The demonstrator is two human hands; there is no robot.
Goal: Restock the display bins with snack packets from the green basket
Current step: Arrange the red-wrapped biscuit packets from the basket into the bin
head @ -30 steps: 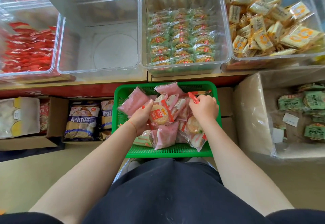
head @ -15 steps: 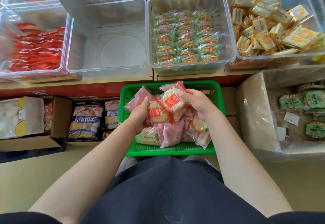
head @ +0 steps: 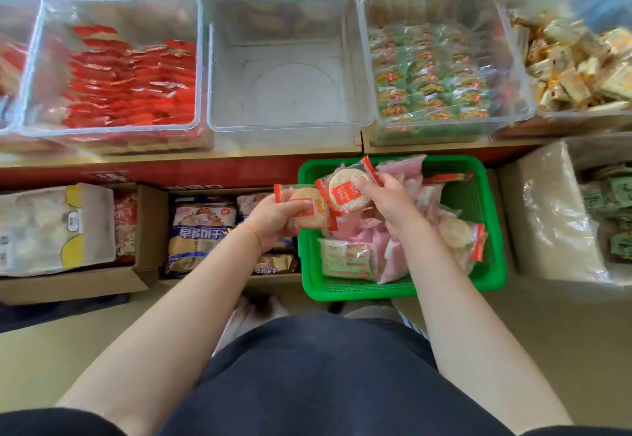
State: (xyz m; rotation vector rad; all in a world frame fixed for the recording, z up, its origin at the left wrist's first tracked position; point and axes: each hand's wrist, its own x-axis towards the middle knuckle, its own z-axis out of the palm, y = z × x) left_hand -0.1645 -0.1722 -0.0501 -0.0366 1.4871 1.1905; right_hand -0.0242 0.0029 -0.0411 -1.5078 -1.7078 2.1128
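Holding one rice-cracker packet in each hand, I have both lifted just above the green basket [head: 403, 290]: my left hand [head: 270, 218] curls its fingers round the packet with the orange label [head: 309, 208], thumb on top, and my right hand [head: 386, 196] pinches the second packet [head: 347, 191] by its edge, thumb on the face and the other fingers behind. The two packets overlap, touching between my fingers. Below my right fingers the basket carries more cracker packets, pink sachets [head: 393, 251] and a pale green packet [head: 345, 257]. I judge these packets light, with slick crinkly film and a brittle disc inside, so I would take hold at the crimped red seam or lightly across the flat faces, never squeezing the middle. Beyond my fingers, up on the shelf, stands the empty clear bin [head: 290, 93], the likely place for them; to the left of it is the bin of red packets [head: 130, 79], to the right the bin of green-wrapped crackers [head: 431, 76], and further right one of yellow snacks [head: 578, 73]. The near wall of the empty bin stands between my fingers and its floor, so the packets must go up and over it. Beside my left fingers lie cardboard boxes of bagged biscuits [head: 201, 230].
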